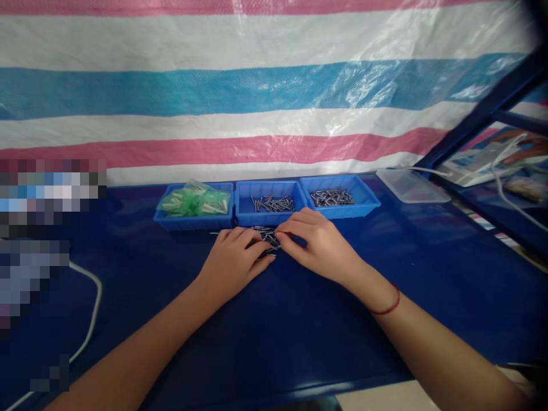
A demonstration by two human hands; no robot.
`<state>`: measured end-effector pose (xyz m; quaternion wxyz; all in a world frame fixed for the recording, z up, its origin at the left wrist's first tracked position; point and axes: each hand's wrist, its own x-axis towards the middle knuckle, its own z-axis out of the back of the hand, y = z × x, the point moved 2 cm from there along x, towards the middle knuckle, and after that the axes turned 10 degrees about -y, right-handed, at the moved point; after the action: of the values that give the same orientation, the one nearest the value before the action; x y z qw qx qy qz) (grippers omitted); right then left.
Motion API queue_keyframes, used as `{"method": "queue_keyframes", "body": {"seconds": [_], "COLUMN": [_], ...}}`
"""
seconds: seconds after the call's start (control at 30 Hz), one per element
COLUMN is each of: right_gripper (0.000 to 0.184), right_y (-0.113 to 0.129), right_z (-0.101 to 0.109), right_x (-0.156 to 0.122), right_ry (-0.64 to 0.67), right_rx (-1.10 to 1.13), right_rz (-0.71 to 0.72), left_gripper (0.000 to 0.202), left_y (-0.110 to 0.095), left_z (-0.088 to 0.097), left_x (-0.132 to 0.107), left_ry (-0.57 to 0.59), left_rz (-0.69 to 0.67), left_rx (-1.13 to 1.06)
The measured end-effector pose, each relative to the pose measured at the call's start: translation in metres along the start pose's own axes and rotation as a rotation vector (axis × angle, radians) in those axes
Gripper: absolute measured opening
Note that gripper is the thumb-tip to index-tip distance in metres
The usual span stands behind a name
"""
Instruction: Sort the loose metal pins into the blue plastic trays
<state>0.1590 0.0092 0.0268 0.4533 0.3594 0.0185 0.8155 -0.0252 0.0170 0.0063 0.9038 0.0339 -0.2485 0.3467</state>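
Both of my hands rest on the dark blue table point(385, 268) over a small heap of thin metal pins point(266, 235). My left hand point(233, 260) lies palm down, its fingers curled and pressed on the heap's left side. My right hand point(314, 242) touches the heap's right side, fingertips pinched together on the pins; a red string circles that wrist. Just behind the heap stand three blue trays: the left tray point(194, 220) holds green plastic bags, the middle tray point(269, 217) and the right tray point(363, 208) hold more metal pins.
A striped pink, white and blue tarp point(257, 85) hangs behind the trays. A clear plastic lid point(413, 185) lies at the back right beside a blue frame bar point(483, 111). A white cable point(92, 311) curves along the left. The table's front edge runs below my arms.
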Motion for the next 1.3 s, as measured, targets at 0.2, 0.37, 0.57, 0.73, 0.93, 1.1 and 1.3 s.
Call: {"method": "queue_keyframes", "body": {"seconds": [0.2,0.37,0.57,0.73,0.93,1.1,1.3], "right_gripper": [0.020,0.016,0.017,0.012,0.011,0.013,0.010], "right_y": [-0.002,0.000,0.007,0.013,0.017,0.016,0.013], "right_z": [-0.002,-0.001,-0.005,-0.004,-0.005,-0.007,-0.010], "right_x": [0.000,0.000,-0.001,0.000,0.000,0.000,-0.001], "right_ry": [0.005,0.019,0.077,0.004,0.017,0.055,0.053], "right_rx": [0.002,0.024,0.154,0.295,0.367,0.389,0.476], "right_rz": [-0.016,0.013,0.098,0.018,-0.069,-0.113,-0.153], "left_gripper": [0.018,0.015,0.006,0.006,0.009,0.010,0.009], "left_y": [-0.002,0.001,0.002,-0.004,-0.004,-0.004,-0.004], "left_z": [-0.006,0.001,0.009,0.009,0.009,0.012,0.012], "left_x": [0.003,0.001,-0.001,-0.002,-0.002,-0.001,-0.002], "left_ry": [-0.011,-0.071,-0.247,-0.294,-0.284,-0.295,-0.303], "left_rz": [-0.003,0.069,0.238,0.478,0.550,0.552,0.524], "left_rx": [0.042,-0.029,-0.280,-0.522,-0.628,-0.638,-0.618]}}
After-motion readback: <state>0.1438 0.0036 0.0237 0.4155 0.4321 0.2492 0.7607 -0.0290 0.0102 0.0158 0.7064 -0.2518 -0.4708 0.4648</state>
